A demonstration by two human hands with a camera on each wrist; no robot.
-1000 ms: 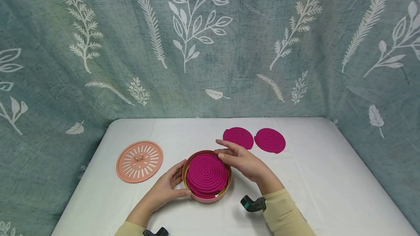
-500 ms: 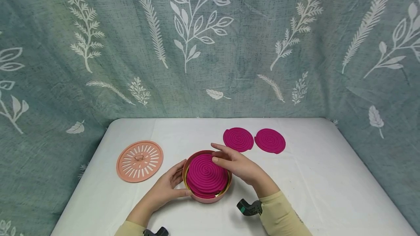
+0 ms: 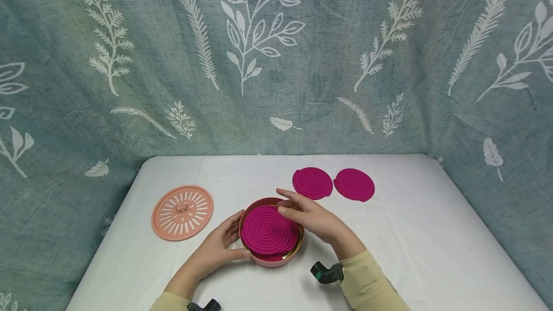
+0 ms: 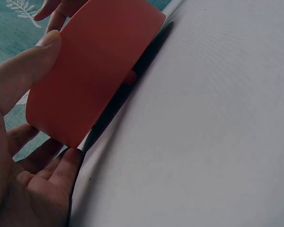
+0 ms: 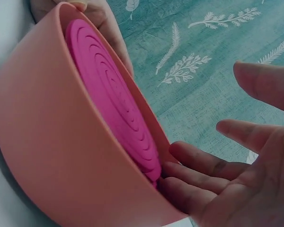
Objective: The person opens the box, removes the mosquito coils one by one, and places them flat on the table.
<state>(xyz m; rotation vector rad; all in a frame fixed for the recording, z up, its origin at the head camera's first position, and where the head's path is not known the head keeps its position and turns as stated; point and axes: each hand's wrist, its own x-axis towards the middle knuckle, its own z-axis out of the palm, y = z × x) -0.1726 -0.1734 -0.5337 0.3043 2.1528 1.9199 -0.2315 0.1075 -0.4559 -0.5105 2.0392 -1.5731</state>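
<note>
In the head view a round salmon-pink mosquito coil box [image 3: 276,264] stands at the table's near middle. A stack of magenta mosquito coils [image 3: 269,230] lies inside; the top one sits off-centre towards the left. My left hand [image 3: 219,247] grips the box's left side, thumb near its front and fingers behind, as the left wrist view also shows. My right hand [image 3: 314,215] is at the far right rim. In the right wrist view several fingertips [image 5: 177,149] reach inside the rim at the coils' edge, while the thumb [image 5: 265,82] stands apart.
A slotted salmon-pink lid [image 3: 182,213] lies flat to the left of the box. Two loose magenta coils, one left [image 3: 312,183] and one right [image 3: 354,185], lie side by side at the back. A white cloth covers the table [image 3: 432,244]; a patterned green curtain [image 3: 319,61] hangs behind.
My right hand has moved left and over the box's rim. The top coil has shifted slightly left inside the box. My left hand keeps its grip on the box.
</note>
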